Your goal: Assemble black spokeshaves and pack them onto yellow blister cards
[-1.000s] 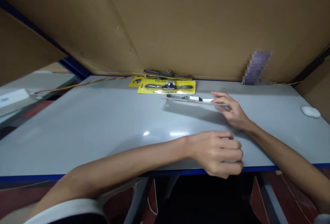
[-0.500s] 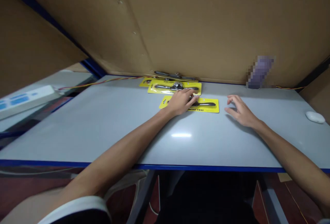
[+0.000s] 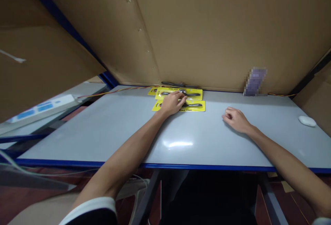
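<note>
Several yellow blister packs with black two-handled tools lie at the back of the grey table. My left hand rests over the middle of the nearest pack, thumb and fingers curled on its black tool. Just behind it is a second pack, and part of another pack shows at its left. My right hand lies on the table to the right of the packs, fingers curled in, with nothing seen in it.
A pixelated purple item leans on the brown back panel. At the right lies a white rounded case. A white power strip sits beyond the left edge of the table, and a red-yellow wire runs along the back.
The nearest pack has shifted left under my left hand, more in line with the pack behind. My right hand's fingers have curled in. The view has shifted slightly.
</note>
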### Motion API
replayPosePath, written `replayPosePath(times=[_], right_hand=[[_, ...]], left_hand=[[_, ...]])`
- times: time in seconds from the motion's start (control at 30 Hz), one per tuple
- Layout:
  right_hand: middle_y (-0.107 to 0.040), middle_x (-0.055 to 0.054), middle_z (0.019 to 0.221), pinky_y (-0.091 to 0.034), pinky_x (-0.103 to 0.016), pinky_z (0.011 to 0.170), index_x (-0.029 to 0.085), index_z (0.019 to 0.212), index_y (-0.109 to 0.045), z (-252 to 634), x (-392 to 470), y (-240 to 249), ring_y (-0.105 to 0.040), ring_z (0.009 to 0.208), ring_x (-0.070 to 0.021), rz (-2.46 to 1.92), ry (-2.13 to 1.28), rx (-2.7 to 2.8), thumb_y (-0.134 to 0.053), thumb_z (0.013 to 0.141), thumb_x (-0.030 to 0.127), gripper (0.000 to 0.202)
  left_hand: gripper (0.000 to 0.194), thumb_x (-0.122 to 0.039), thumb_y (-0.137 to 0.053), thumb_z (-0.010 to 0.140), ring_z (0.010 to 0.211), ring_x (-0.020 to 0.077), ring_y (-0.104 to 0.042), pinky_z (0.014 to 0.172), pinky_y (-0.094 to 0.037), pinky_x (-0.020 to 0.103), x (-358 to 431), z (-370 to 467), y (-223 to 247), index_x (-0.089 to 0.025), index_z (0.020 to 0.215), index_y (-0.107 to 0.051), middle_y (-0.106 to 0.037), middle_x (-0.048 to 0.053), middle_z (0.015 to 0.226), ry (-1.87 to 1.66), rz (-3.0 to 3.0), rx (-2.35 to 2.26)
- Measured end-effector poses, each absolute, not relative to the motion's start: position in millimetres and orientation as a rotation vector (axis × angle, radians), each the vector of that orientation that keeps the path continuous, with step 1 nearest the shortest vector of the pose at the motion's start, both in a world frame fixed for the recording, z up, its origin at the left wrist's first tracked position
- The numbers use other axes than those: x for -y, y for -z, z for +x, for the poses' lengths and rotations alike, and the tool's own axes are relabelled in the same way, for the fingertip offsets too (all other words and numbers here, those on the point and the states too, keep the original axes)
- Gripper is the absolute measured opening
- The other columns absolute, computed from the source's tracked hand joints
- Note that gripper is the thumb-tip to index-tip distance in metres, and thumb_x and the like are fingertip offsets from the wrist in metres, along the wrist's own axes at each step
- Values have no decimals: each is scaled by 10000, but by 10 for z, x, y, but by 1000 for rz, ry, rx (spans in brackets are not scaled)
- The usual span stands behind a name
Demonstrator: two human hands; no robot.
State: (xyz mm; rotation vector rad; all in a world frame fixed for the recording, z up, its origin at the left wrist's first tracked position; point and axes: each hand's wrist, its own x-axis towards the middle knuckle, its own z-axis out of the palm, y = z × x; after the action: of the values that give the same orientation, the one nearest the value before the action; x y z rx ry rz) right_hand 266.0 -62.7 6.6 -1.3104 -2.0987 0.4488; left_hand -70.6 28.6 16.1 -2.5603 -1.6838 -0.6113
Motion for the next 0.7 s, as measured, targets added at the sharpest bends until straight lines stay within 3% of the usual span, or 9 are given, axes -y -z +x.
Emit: replayPosePath(times=[0.17, 0.33, 0.5, 0.6, 0.7], right_hand=[[-567, 0, 723, -363, -323, 663, 243, 660, -467, 2671, 607, -76, -482, 653, -168, -1350, -428, 2136, -596, 890, 389, 301], [-653, -7, 785, -393, -319, 645, 241, 780, -630, 2661, 638, -103, -538, 642, -167, -1445, -367, 2003, -787, 759, 503, 306], [-685, -32, 829, -448, -357, 698, 247, 864, -638, 2574, 825, -201, -609, 719, -210, -1306, -319, 2047, -687, 836, 505, 264], [-723, -89, 1013, -488, -411, 832, 238, 1053, -677, 2489, 931, -279, -657, 910, -261, -1173, -357, 2264, -553, 951, 468, 281], [-706, -149, 1256, -476, -512, 969, 227, 1422, -575, 2411, 991, -324, -643, 1113, -335, -1165, -434, 2455, -566, 953, 581, 588]], left_hand=[[455, -462, -372, 1001, 1035, 294, -618, 885, -499, 397, -255, -671, -149, -178, 1041, -726, -663, 136, 1073, 522, -2646, 1586], [454, -437, -340, 1044, 1080, 315, -603, 906, -519, 443, 232, -181, -148, -179, 1139, -701, -638, 154, 1138, 360, -2696, 1443], [490, -513, -339, 1063, 1043, 304, -606, 898, -542, 456, 758, 316, -143, -199, 1282, -645, -649, 135, 1155, 344, -2965, 1076], [467, -493, -372, 1036, 1042, 319, -594, 890, -546, 476, 798, 321, -117, -197, 1221, -683, -653, 140, 1151, 401, -3009, 1031], [438, -355, -330, 991, 1007, 301, -602, 908, -541, 472, 674, 247, -93, -187, 1110, -717, -666, 129, 1083, 676, -3009, 1291]])
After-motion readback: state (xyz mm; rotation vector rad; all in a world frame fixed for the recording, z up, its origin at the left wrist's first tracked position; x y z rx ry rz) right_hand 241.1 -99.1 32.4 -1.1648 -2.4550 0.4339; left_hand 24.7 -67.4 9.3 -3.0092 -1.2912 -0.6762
